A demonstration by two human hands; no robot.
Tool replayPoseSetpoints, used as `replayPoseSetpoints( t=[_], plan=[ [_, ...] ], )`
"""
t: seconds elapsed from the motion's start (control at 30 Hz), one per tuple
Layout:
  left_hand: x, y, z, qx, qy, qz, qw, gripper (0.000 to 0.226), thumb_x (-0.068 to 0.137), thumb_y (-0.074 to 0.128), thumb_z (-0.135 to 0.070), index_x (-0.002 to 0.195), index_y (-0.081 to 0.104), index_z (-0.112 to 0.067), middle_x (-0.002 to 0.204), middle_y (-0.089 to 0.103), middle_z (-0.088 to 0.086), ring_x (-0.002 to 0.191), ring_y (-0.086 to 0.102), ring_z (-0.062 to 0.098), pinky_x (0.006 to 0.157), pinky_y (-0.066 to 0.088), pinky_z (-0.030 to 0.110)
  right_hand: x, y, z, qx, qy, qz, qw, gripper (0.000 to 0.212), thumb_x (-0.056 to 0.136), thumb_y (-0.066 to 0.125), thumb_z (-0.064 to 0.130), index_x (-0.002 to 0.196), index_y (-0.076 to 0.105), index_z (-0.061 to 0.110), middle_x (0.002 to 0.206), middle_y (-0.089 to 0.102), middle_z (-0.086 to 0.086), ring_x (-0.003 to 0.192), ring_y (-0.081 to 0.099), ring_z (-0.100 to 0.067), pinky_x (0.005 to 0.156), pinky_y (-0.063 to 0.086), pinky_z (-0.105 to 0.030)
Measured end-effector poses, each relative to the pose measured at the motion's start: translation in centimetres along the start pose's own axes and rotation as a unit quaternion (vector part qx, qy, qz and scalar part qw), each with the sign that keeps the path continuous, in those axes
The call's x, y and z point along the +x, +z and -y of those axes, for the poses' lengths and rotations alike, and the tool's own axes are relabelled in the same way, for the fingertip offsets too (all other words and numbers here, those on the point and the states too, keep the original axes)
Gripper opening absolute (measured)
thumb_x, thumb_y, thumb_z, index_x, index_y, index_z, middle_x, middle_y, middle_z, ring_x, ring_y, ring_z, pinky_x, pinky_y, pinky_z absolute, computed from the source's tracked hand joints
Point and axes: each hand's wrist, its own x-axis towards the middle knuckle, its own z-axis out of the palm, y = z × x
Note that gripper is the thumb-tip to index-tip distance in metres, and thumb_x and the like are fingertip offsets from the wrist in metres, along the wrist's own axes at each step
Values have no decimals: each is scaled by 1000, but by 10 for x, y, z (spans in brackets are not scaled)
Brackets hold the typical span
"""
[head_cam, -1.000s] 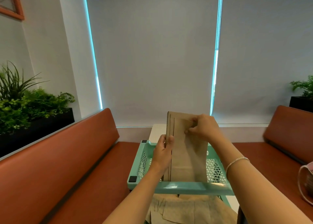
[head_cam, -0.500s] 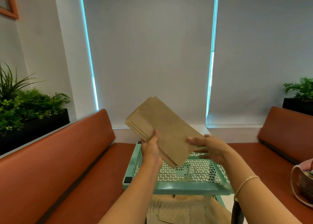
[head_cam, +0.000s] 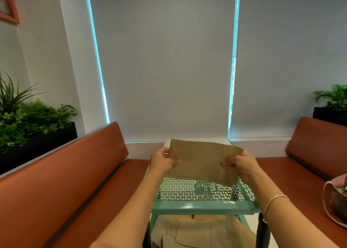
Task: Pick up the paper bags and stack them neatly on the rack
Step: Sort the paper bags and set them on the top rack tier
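Two hands hold one bundle of brown paper bags point(head_cam: 203, 162) flat and lengthwise above the top tier of the rack point(head_cam: 202, 207); the bundle's count cannot be read. The left hand point(head_cam: 163, 161) pinches its left end, grip closed on it; the right hand point(head_cam: 240, 166) pinches its right end likewise. The teal rack's perforated top tier carries no bags. A loose heap of bags point(head_cam: 199, 231) lies on the tier below. Two orange benches flank the rack. Two planters stand behind them, before grey blinds.
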Motion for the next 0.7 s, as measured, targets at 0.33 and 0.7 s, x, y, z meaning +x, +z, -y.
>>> replayPoseSetpoints(
  t=[0.33, 0.7],
  plan=[
    [-4, 10, 20, 58, 19, -23, 998, 74, 75, 69, 2, 137, 36, -20, 117, 55, 4, 86, 58, 15, 80, 54, 34, -2, 7, -16, -95, -107, 5, 990, 84, 74, 67, -12, 139, 32, 27, 112, 53, -12, 96, 55, -27, 80, 52, -38],
    [-13, 13, 16, 267, 140, 14, 953, 52, 83, 63, -18, 130, 50, -36, 134, 33, 1, 123, 38, 17, 93, 34, 22, -6, 10, -14, -566, -219, 41, 794, 73, 80, 64, 16, 145, 31, 28, 134, 39, -4, 117, 43, -20, 96, 42, -29]
  ],
)
